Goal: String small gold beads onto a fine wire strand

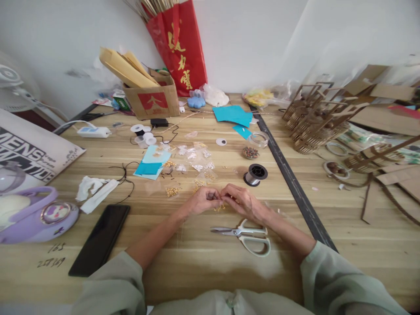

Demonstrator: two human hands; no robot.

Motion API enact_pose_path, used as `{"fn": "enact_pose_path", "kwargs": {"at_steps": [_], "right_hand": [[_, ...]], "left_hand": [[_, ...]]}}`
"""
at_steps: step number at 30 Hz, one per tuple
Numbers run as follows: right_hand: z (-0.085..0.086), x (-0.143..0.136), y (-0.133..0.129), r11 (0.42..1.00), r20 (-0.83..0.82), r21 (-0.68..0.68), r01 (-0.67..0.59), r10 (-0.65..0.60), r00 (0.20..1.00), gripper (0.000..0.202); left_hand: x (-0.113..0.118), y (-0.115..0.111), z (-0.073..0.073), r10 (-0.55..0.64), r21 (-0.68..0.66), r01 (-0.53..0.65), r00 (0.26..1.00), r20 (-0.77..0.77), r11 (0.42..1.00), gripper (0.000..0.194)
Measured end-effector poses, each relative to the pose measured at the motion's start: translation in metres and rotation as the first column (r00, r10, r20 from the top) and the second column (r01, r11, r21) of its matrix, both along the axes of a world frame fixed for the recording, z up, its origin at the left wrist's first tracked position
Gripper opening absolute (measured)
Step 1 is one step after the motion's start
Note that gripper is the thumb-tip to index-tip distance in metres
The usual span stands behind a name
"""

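Observation:
Near the middle of the wooden table, my left hand [206,200] and my right hand [241,201] meet, fingertips pinched close together. Whatever lies between the fingertips is too small to make out. Small gold pieces [219,207] show just below the fingers. Behind my hands lie little heaps of gold beads [172,191] and clear packets of silvery pieces [197,161]. A spool of thin wire [255,175] stands behind my right hand. Scissors [252,236] with pale handles lie in front of it, blades pointing left.
A black phone [100,240] and a purple bottle [39,214] are at the left. Blue sheets [149,164], a dish of mixed beads [251,152] and a cardboard box [152,100] sit farther back. Wooden baskets [315,118] stand at the right, beyond a dark strip [292,179].

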State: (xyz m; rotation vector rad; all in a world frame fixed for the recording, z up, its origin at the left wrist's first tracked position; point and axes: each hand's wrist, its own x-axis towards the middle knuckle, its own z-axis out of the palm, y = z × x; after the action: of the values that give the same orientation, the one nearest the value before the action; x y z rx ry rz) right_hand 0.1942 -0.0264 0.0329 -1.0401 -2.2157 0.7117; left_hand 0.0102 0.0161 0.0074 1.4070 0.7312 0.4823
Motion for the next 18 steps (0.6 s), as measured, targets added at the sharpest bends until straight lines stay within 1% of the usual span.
{"fn": "enact_pose_path", "kwargs": {"at_steps": [3,7,13,18], "right_hand": [[0.0014,0.0000,-0.0002,1.000,-0.035,-0.025,0.006,-0.007,0.999,0.011],[0.0040,-0.0011,-0.0016,0.998,-0.056,-0.054,0.018,-0.021,0.998,0.009],[0.0046,-0.0016,-0.0027,0.992,-0.073,-0.117,0.039,-0.048,0.996,0.012],[0.0064,-0.0016,-0.0030,0.992,-0.101,-0.123,0.018,-0.030,0.994,0.015]], "left_hand": [[-0.0015,-0.0001,0.0039,0.003,-0.037,-0.003,1.000,-0.004,0.999,0.031],[-0.0040,-0.0014,0.0076,0.000,-0.119,0.000,1.000,0.002,0.993,0.030],[-0.0064,-0.0005,0.0017,-0.038,-0.207,0.045,0.999,0.034,0.977,0.029],[-0.0061,-0.0005,0.0010,-0.063,-0.218,0.076,0.996,0.068,0.973,0.030]]}}
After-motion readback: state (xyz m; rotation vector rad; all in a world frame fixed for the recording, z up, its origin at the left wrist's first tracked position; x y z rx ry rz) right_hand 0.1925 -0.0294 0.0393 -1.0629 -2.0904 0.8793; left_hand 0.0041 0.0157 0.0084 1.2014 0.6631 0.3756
